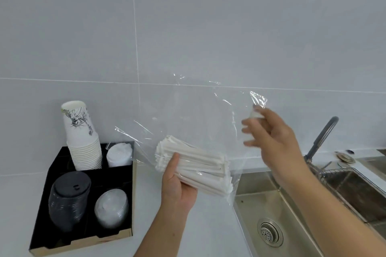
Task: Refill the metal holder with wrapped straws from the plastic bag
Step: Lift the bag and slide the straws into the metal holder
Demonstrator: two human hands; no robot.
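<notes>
Above the white worktop (208,225) beside the sink (292,204), left hand (177,183) fingers clamp the light, crushable wrapped straws (194,165) mid-bundle through the slippery plastic bag (198,115). Right hand (269,131) is blurred; fingers apparently pinching the bag's corner

Single head-worn view, close above white counter (211,225), facing forward-down toward tiled wall (188,27).

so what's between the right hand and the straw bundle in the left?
Head view: only the clear plastic bag spans it. The right hand pinches its upper corner; the left hand holds the wrapped straws through the film.
</notes>
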